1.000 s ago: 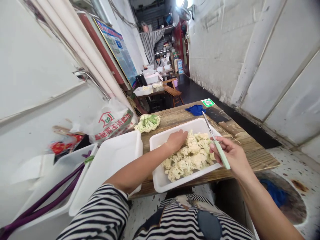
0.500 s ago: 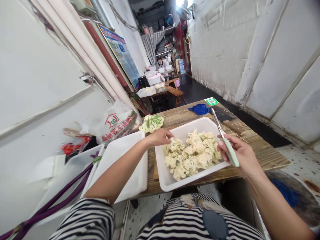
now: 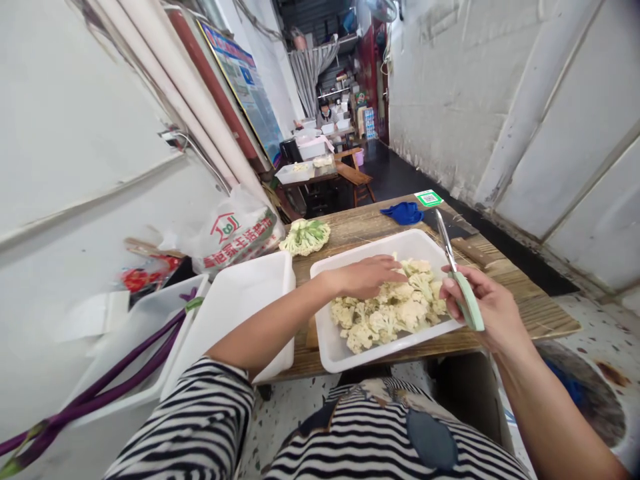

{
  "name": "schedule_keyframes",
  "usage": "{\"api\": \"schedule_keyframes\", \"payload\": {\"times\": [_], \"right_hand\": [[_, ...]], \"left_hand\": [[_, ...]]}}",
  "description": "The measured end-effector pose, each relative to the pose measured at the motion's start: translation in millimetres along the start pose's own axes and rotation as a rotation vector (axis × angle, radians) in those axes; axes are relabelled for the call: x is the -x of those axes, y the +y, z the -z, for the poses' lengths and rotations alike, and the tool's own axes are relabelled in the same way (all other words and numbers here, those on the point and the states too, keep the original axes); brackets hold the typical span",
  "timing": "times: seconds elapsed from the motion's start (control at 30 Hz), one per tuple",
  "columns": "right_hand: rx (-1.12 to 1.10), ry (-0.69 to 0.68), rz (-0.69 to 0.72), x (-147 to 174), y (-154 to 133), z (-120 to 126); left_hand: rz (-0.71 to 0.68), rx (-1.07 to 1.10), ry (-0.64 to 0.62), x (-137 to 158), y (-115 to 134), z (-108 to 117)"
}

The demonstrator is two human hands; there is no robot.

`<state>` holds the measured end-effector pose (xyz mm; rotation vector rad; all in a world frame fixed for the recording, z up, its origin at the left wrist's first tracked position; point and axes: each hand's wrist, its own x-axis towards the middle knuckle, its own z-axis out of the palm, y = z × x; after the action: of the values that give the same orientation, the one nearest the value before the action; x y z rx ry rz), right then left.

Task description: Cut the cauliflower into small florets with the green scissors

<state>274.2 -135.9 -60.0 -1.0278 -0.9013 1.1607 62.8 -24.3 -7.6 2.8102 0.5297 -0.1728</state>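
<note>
A white plastic tray [image 3: 336,357] stands in front of me on the wooden table, with many cut cauliflower florets [image 3: 385,319] in it. Over the florets at the tray's back left, my left hand [image 3: 369,275] is spread flat, palm down, fingers stretched to the right; whether it touches them I cannot tell. Upright in my right hand [image 3: 483,303], beside the tray's right edge, is a pair of scissors [image 3: 469,300] with pale green handles, blades pointing up and away. A larger cauliflower piece [image 3: 305,237] with green stems lies behind the tray, to the left.
Left of the florets stands another white tray [image 3: 273,277]; beyond it are long purple eggplants [image 3: 120,377] on a white bin and a printed plastic bag [image 3: 237,230]. A blue cloth [image 3: 403,213], a cleaver [image 3: 470,251] and a green code card [image 3: 429,198] lie at the table's back right. A person [image 3: 327,115] sits far behind.
My left hand has moved right, from the tray's left rim to over the florets, and its fingers have spread out. My right hand still holds the scissors in nearly the same place.
</note>
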Motion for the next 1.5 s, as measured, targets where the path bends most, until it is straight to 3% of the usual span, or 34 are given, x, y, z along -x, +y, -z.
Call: {"api": "schedule_keyframes", "payload": {"times": [0.1, 0.3, 0.5, 0.6, 0.7, 0.8, 0.9, 1.0, 1.23, 1.5], "right_hand": [[0.001, -0.002, -0.001, 0, -1, -1], [-0.001, 0.013, -0.003, 1, 0, -4], [0.003, 0.012, 0.002, 2, -1, -4], [0.006, -0.004, 0.007, 5, -6, 0], [0.012, -0.082, -0.008, 12, -14, 3], [0.067, -0.243, -0.022, 22, -22, 4], [0.065, -0.412, -0.023, 32, -28, 1], [0.124, -0.535, -0.112, 42, -31, -4], [0.506, -0.627, -0.285, 49, -40, -15], [0.595, -0.712, -0.291, 35, -50, -35]], "left_hand": [[0.000, -0.035, -0.052, -5, 4, -3], [-0.031, -0.102, 0.020, -19, 16, -9], [0.060, -0.079, 0.101, -28, 24, -17], [0.144, 0.226, 0.307, -17, 19, -9], [0.268, 0.824, 0.500, 1, 9, -1], [0.333, 1.397, 0.580, 22, 2, 1], [0.389, 1.672, 0.647, 40, 2, -1], [0.428, 1.712, 0.753, 51, 9, -3], [0.439, 1.561, 1.060, 60, 23, -1], [0.501, 1.544, 1.074, 60, 30, 0]]}}
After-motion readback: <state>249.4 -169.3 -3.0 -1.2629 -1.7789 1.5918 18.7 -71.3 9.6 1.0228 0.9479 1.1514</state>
